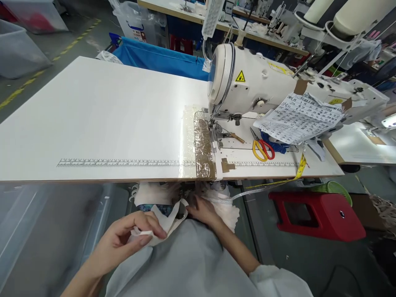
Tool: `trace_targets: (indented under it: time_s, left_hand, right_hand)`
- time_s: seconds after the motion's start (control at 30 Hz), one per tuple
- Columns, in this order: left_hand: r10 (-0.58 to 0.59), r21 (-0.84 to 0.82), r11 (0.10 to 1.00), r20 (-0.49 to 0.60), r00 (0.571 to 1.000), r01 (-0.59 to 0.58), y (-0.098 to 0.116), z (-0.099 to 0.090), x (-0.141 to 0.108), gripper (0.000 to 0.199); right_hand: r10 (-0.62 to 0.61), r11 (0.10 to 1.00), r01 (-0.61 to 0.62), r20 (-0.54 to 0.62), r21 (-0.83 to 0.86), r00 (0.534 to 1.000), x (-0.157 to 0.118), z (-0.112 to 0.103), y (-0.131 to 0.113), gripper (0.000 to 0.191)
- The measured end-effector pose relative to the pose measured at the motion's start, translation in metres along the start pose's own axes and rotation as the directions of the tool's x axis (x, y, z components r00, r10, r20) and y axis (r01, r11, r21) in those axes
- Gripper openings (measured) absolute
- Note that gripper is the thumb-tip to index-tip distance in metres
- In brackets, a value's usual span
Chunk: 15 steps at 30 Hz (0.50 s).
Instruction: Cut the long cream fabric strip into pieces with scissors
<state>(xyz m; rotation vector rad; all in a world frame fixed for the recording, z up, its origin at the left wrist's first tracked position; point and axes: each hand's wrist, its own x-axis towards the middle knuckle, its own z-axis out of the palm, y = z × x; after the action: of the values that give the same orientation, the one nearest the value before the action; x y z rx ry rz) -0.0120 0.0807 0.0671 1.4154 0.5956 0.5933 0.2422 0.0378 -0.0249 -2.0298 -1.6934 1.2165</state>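
Over my lap, my left hand (136,235) is closed, thumb and fingers pinching a white strip of cloth (168,222). The strip rises in a loop toward my right hand (202,210). That hand is just below the table's front edge, its fingers bent down into shadow and partly hidden, so its grip cannot be made out. Pale, frilled fabric (227,210) lies on my lap beside and under it. Above stands a white sewing machine (247,82), with its needle and presser foot (213,126) over the taped part of the white table (123,119).
Scissors (262,149) with yellow and red handles lie by the machine. A tape measure (300,167) hangs over the table edge. Handwritten paper (303,117) is taped to the machine. A red stool (318,216) stands right; a clear bin (55,231) stands left.
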Motion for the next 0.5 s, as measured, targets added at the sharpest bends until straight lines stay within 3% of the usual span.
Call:
trace_targets:
  time_s: [0.07, 0.13, 0.2, 0.27, 0.3, 0.37, 0.43, 0.5]
  left_hand:
    - [-0.087, -0.024, 0.995, 0.16, 0.983, 0.093, 0.0, -0.013, -0.01, 0.029]
    - [-0.216, 0.05, 0.976, 0.273, 0.937, 0.21, 0.0, -0.027, -0.017, 0.037]
    - [-0.337, 0.23, 0.926, 0.152, 0.929, 0.299, -0.005, -0.033, -0.017, 0.049]
    - [-0.36, 0.406, 0.838, -0.092, 0.929, 0.365, -0.015, -0.029, -0.008, 0.066]
    - [-0.351, 0.459, 0.801, -0.16, 0.923, 0.384, -0.021, -0.024, -0.002, 0.07]
    - [-0.344, 0.512, 0.774, -0.158, 0.926, 0.374, -0.034, -0.014, 0.01, 0.065]
    - [-0.309, 0.567, 0.755, -0.135, 0.942, 0.329, -0.041, -0.012, 0.016, 0.05]
    - [-0.211, 0.709, 0.629, -0.239, 0.948, 0.319, -0.04, -0.023, 0.011, 0.042]
  right_hand:
    - [-0.024, 1.0, 0.024, 0.054, 0.006, 0.998, 0.016, 0.024, -0.005, 0.015]
    - [-0.062, 0.998, 0.063, 0.091, -0.004, 0.994, 0.023, 0.033, -0.014, 0.007]
    - [-0.113, 0.993, 0.116, 0.086, -0.025, 0.99, 0.019, 0.031, -0.026, 0.018]
    - [-0.178, 0.982, 0.181, 0.064, -0.044, 0.982, 0.008, 0.022, -0.042, 0.019]
    - [-0.232, 0.97, 0.235, 0.044, -0.061, 0.972, 0.001, 0.016, -0.05, 0.019]
    - [-0.375, 0.921, 0.369, -0.027, -0.126, 0.927, -0.011, 0.001, -0.063, 0.021]
    - [-0.503, 0.852, 0.463, -0.137, -0.244, 0.853, -0.018, -0.015, -0.069, 0.025]
    - [-0.552, 0.814, 0.454, -0.242, -0.361, 0.798, -0.02, -0.03, -0.065, 0.029]
